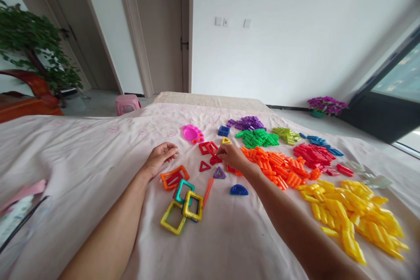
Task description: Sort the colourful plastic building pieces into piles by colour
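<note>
My right hand reaches to the middle of the cloth, its fingertips pinched at a small red magnetic tile. Beside that piece lie red square tiles, a red triangle, a purple triangle and a small yellow triangle. My left hand hovers over the cloth, fingers loosely curled with a gap to the thumb and nothing visible between them. Below it are an orange frame tile, a teal square and overlapping yellow squares. A blue half-round tile lies under my right forearm's side.
Colour-sorted plastic pieces spread rightward: orange pile, yellow pile, red pile, green pile and purple pile. A pink paw-shaped dish and blue square tiles sit farther back. A pink stool stands beyond.
</note>
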A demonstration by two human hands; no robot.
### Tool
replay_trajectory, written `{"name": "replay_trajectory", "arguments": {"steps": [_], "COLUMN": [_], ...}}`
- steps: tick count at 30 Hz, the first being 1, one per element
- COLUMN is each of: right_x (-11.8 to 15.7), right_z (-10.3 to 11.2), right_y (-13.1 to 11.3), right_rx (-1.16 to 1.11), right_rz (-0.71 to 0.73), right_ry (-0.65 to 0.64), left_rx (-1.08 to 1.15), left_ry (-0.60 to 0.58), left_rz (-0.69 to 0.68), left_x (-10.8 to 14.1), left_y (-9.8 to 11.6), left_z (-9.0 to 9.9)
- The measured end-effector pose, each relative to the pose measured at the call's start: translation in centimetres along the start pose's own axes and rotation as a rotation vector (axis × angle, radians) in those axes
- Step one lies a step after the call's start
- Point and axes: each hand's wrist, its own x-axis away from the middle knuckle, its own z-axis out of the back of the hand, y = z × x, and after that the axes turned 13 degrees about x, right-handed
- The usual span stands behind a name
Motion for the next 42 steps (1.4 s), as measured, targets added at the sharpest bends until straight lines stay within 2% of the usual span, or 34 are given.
{"name": "replay_trajectory", "arguments": {"steps": [4,8,10,14,17,21,25,30,35,39,42], "right_x": [0.8,1.5,1.7,1.4,1.1,1.3,1.8,2.4,2.4,1.4,0.6], "right_z": [0.1,-0.9,-1.3,-1.6,-1.6,-1.2,-1.1,-1.4,-0.1,1.1,0.5], "right_y": [-2.6,-7.1,-9.7,-14.0,-15.6,-15.9,-15.2,-14.3,-14.0,-13.2,-12.1], "right_rx": [0.022,-0.127,-0.117,0.142,0.335,0.426,0.385,0.280,0.223,0.035,-0.266], "right_rz": [0.035,0.194,0.279,0.360,0.423,0.476,0.504,0.434,0.403,0.257,0.096], "right_ry": [0.099,0.020,-0.017,-0.138,-0.190,-0.193,-0.169,-0.165,0.006,0.066,0.069], "left_rx": [-0.002,-0.006,-0.004,-0.005,-0.003,-0.004,-0.023,-0.037,-0.031,-0.042,-0.051], "left_ry": [0.007,0.003,-0.001,-0.011,-0.012,-0.028,-0.065,-0.113,-0.225,-0.249,-0.260], "left_rz": [-0.005,-0.008,-0.012,-0.023,-0.028,-0.023,-0.008,0.004,0.051,0.046,0.059], "left_x": [0.1,0.2,0.3,0.3,0.2,0.2,0.4,0.7,0.9,1.0,1.0], "left_y": [0.1,0.3,0.4,0.4,0.3,0.4,0.6,0.9,1.2,1.1,1.0], "left_z": [-0.2,-0.4,-0.4,-0.5,-0.5,-0.5,-0.6,-0.8,-0.9,-0.9,-0.7]}}
